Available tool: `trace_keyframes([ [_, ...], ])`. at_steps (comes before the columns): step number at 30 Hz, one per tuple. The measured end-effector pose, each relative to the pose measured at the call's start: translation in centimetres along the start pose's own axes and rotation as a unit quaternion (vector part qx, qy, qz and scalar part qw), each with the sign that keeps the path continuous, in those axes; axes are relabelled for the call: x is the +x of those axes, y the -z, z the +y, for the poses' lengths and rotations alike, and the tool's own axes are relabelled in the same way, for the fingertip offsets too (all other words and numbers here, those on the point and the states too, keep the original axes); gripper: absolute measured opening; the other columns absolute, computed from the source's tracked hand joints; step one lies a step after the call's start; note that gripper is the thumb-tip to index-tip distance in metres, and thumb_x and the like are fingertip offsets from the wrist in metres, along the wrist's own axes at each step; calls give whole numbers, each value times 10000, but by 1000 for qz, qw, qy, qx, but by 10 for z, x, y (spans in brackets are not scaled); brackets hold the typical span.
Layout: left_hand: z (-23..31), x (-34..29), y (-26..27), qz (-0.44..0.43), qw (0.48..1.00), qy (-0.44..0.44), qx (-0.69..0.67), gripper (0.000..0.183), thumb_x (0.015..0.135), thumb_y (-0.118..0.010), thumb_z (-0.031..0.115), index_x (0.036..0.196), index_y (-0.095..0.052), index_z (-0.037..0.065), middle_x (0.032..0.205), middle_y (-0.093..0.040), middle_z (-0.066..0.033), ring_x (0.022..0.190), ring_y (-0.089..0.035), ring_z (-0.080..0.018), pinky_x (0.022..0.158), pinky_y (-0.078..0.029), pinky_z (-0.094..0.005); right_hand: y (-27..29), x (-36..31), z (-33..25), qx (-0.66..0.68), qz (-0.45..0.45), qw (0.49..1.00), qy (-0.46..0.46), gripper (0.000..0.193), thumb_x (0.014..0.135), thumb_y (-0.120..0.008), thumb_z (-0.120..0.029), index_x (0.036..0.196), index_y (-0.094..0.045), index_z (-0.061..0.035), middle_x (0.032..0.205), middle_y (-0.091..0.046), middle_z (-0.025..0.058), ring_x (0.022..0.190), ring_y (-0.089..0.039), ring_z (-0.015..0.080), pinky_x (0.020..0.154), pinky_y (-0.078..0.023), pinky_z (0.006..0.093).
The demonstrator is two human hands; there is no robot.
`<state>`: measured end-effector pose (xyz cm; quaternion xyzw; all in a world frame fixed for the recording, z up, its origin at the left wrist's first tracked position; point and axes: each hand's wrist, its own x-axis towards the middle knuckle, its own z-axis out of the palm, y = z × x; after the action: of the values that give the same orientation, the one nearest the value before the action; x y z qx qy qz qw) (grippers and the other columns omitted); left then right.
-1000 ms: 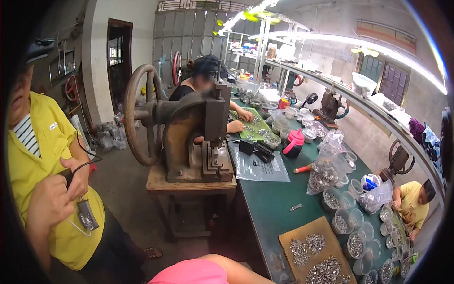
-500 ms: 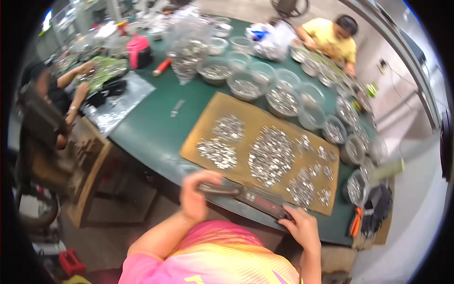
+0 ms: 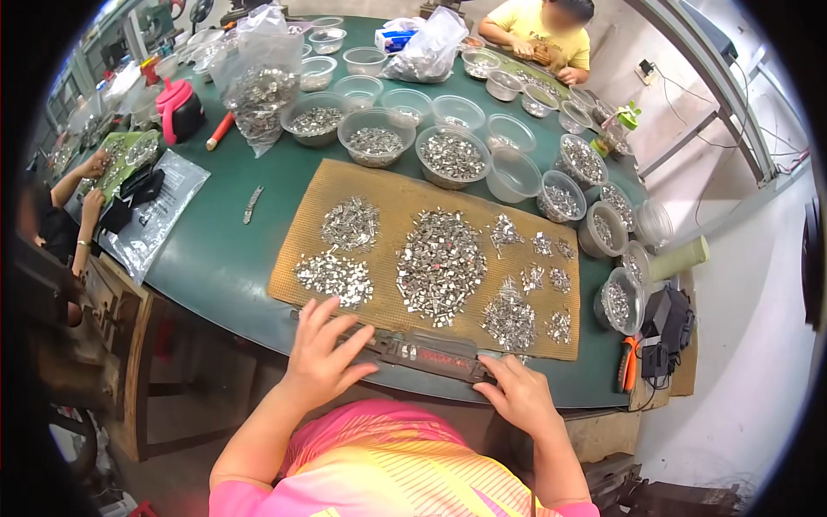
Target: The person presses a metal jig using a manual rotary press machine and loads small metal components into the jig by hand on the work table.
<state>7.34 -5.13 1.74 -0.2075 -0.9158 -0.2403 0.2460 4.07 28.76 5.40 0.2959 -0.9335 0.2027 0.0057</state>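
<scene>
Shiny small metal parts [image 3: 441,265] on rough tan woven mat [image 3: 301,226], clear glossy plastic bowls [image 3: 376,135], matt green tabletop [image 3: 215,250], dark metal bar [image 3: 422,351]

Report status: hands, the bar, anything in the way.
Left hand flat on dark metal bar, right hand at its other end. Bar lies at mat's near edge. Nothing between the hands.

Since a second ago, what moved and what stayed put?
The view swung from the big press machine down to the green table. The left hand and right hand came to the long dark strip at the table's near edge half a second ago; now the left lies spread flat on it. The piles of small metal parts on the brown mat and the bowls stayed where they were.
</scene>
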Motion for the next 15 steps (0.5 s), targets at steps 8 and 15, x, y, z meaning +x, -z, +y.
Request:
trace_keyframes([
  [8, -9, 8, -13, -29, 998, -45, -31, 513, 709, -875, 218, 1167, -686, 82, 1090, -576, -106, 1226, -539, -375, 1093, -388, -624, -11, -3, 3, -25, 38, 999, 16, 443, 844, -794, -235, 1247, -671, -97, 920, -650, 49, 682, -673, 250, 550, -534, 361],
  [15, -9, 2, -9, -44, 998, -32, -26, 489, 713, -877, 227, 1140, -686, 82, 1073, -566, -100, 1201, -566, -357, 1093, -387, -623, -11, 3, 2, -20, 34, 999, 25, 474, 846, -798, -247, 1278, -668, -102, 928, -659, 44, 678, -677, 242, 552, -535, 356],
])
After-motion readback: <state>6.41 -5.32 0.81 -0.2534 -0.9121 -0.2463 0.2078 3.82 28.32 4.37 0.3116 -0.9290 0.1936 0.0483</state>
